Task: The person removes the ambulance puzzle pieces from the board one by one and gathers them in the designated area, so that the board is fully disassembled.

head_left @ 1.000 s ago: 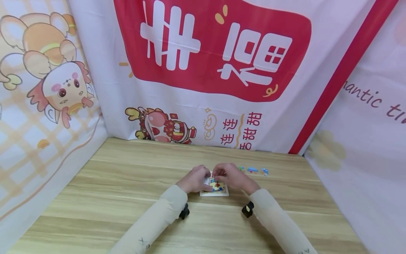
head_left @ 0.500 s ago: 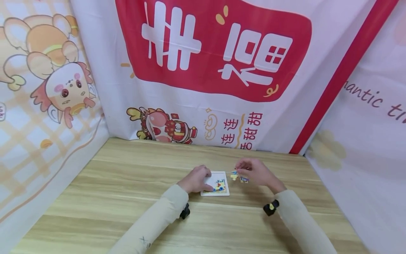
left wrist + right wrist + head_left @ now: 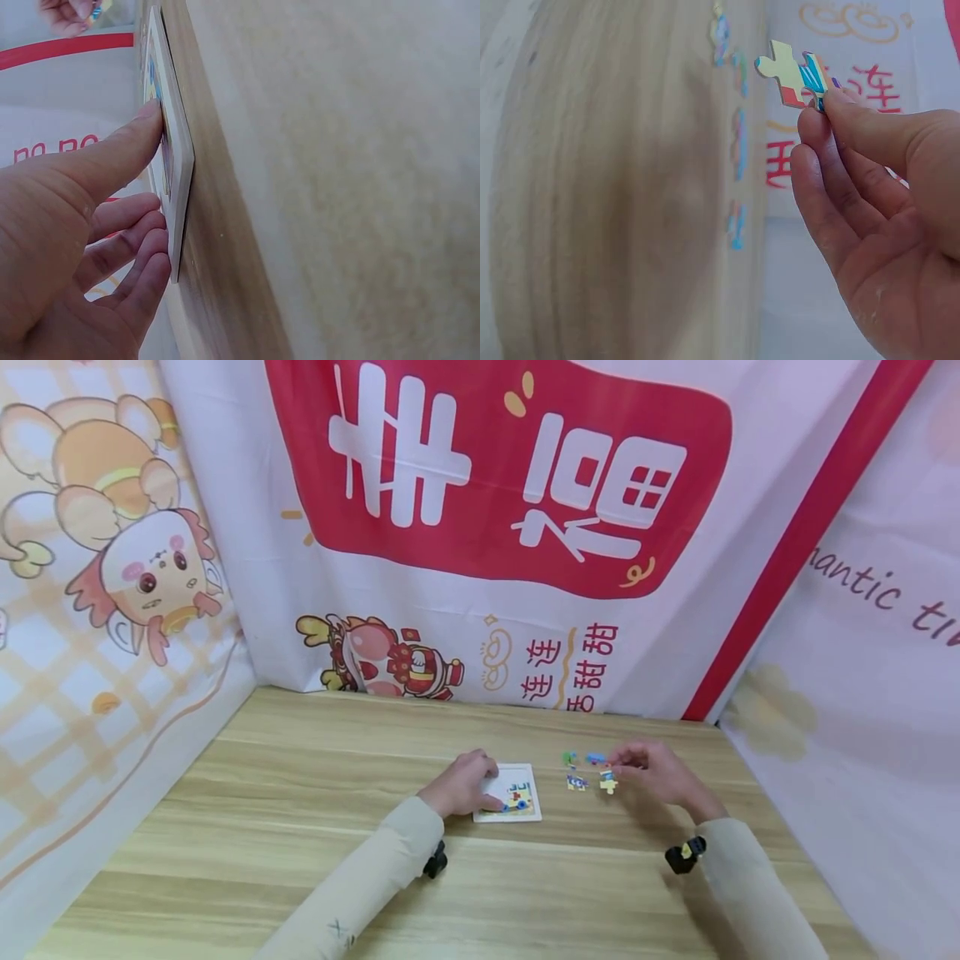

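A white-framed jigsaw tray [image 3: 515, 772] lies flat on the table, its lower part filled with joined pieces of a colourful picture and its upper part bare white. My left hand [image 3: 459, 785] rests at its left side; in the left wrist view the thumb [image 3: 135, 142] presses on the tray's face and the other fingers touch near its edge. To the right, my right hand [image 3: 663, 777] pinches a yellow and blue jigsaw piece [image 3: 784, 75] between thumb and fingertips, held above the table.
Several loose jigsaw pieces lie right of the tray, among them a purplish one [image 3: 577, 782], a green one [image 3: 570, 760] and a blue one [image 3: 596, 758]. Printed cloth walls [image 3: 480, 643] border the wooden table [image 3: 510, 893] at the back and sides.
My right hand has moved from over the tray to the right, carrying the jigsaw piece past the loose ones. The left hand stays on the tray.
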### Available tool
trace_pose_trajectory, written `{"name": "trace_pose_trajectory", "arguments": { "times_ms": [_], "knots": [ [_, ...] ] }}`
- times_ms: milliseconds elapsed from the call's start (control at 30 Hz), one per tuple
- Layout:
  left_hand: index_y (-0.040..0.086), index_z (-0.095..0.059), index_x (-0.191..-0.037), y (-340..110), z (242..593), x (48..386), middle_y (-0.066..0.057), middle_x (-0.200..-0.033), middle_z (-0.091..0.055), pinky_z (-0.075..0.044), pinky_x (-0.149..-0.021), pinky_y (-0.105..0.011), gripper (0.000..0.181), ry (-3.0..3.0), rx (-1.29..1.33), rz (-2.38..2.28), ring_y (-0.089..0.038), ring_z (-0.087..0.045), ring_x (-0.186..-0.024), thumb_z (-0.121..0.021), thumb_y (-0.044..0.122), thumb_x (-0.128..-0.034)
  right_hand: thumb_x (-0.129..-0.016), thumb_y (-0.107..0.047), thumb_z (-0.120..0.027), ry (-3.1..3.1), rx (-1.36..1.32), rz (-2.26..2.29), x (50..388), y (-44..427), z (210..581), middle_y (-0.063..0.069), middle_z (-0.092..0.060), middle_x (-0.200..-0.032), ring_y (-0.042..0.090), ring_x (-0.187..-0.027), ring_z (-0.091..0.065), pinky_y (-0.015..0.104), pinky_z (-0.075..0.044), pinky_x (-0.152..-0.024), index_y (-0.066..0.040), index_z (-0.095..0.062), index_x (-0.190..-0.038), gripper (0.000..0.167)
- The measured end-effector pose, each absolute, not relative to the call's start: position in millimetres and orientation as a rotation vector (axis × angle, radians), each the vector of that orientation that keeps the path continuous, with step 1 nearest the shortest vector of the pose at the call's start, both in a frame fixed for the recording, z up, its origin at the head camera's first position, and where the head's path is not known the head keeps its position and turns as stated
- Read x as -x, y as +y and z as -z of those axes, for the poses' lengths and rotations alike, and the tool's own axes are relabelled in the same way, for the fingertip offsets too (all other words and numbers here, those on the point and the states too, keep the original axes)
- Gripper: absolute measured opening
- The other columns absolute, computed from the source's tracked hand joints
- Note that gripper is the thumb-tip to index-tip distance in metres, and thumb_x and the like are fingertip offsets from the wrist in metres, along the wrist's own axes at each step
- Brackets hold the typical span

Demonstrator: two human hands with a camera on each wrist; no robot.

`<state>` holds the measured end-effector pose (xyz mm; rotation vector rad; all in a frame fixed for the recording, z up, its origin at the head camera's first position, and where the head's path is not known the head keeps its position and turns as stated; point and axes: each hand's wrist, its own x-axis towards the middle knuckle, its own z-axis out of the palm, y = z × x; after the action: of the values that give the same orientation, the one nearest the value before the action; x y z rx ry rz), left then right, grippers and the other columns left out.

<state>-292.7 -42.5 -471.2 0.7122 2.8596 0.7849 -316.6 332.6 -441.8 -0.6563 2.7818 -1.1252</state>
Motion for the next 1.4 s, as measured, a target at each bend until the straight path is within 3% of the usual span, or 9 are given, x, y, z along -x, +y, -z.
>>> {"name": "trace_pose_trajectory", "arguments": {
  "times_ms": [167,400,767,1167,1400],
  "knots": [
    [0.0,-0.071,-0.129,-42.9,470.6,291.7,-0.011,-0.122,-0.067,-0.054,-0.106,-0.041,0.056,2.856,-0.714,-0.77,-0.024,-0.063,-0.111,-0.089,0.031,-0.0864,-0.1,-0.007,-0.07,2.764,0.533,1.109,319.4,334.5,452.6,0.011,-0.075,-0.098,0.02,-0.09,-0.068,0.025,-0.056,-0.077,-0.003,-0.074,-0.111,0.012],
    [0.002,-0.07,-0.131,-43.0,470.8,293.3,-0.01,-0.124,-0.066,-0.054,-0.107,-0.041,0.057,2.847,-0.693,-0.769,-0.024,-0.062,-0.112,-0.089,0.033,-0.0866,-0.102,-0.009,-0.068,2.827,0.416,0.991,326.2,329.6,462.4,0.005,-0.076,-0.1,0.019,-0.094,-0.066,0.034,-0.055,-0.088,-0.008,-0.076,-0.112,0.013],
    [0.001,-0.07,-0.131,-42.3,468.2,294.2,-0.012,-0.127,-0.066,-0.052,-0.109,-0.042,0.058,2.844,-0.694,-0.773,-0.025,-0.062,-0.114,-0.089,0.032,-0.0864,-0.101,-0.011,-0.07,2.918,0.419,0.838,332.6,323.5,471.1,0.005,-0.077,-0.106,0.019,-0.097,-0.067,0.043,-0.059,-0.091,-0.011,-0.079,-0.111,0.013],
    [0.001,-0.069,-0.132,-44.1,467.8,292.5,-0.012,-0.128,-0.065,-0.052,-0.111,-0.043,0.057,2.836,-0.679,-0.779,-0.027,-0.062,-0.116,-0.089,0.031,-0.0869,-0.103,-0.017,-0.07,2.902,0.347,0.81,329.5,308.9,462.9,0.004,-0.075,-0.104,0.019,-0.094,-0.064,0.036,-0.059,-0.085,-0.011,-0.076,-0.112,0.013],
    [0.001,-0.069,-0.131,-42.7,468.3,292.8,-0.013,-0.128,-0.065,-0.052,-0.111,-0.043,0.057,2.835,-0.696,-0.78,-0.027,-0.062,-0.116,-0.089,0.032,-0.0871,-0.101,-0.013,-0.071,2.921,0.673,0.754,317.8,273.1,446.8,0.006,-0.076,-0.098,0.014,-0.086,-0.068,0.033,-0.06,-0.077,0.0,-0.075,-0.114,0.019]
  ]
}}
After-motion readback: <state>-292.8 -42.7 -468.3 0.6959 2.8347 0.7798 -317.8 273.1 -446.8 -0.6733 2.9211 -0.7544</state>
